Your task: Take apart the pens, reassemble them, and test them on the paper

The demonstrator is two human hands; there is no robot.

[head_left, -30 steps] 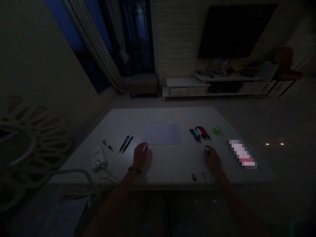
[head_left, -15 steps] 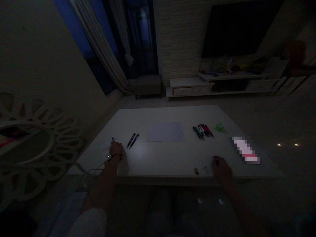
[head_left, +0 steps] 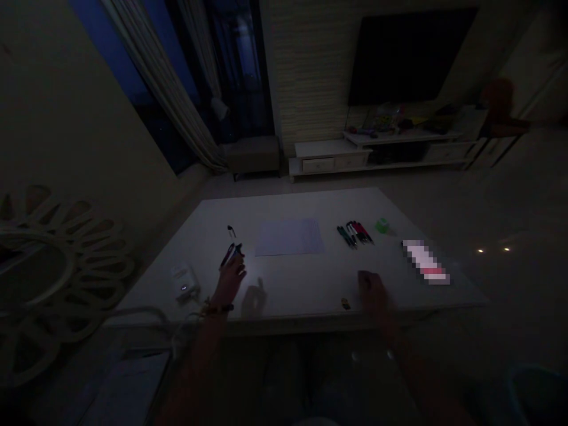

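Just beyond the fingertips of the left hand (head_left: 229, 281) is a blue pen (head_left: 238, 249); I cannot tell whether they pinch it. Left of that grip lies 1 dark pen (head_left: 227, 255); well right, the right hand (head_left: 373, 290) curls, its hold unclear.

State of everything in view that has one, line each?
Blue pen: partly hidden
Left hand: bent, at the blue pen, grip unclear
Right hand: curled, contents unclear
Lone pen: lying flat
Pen group: lying side by side
Paper: flat on the table
White device: bright spot, light or reflection unclear
Pixelated item: unreadable
TV: screen dark
Curtain: gathered
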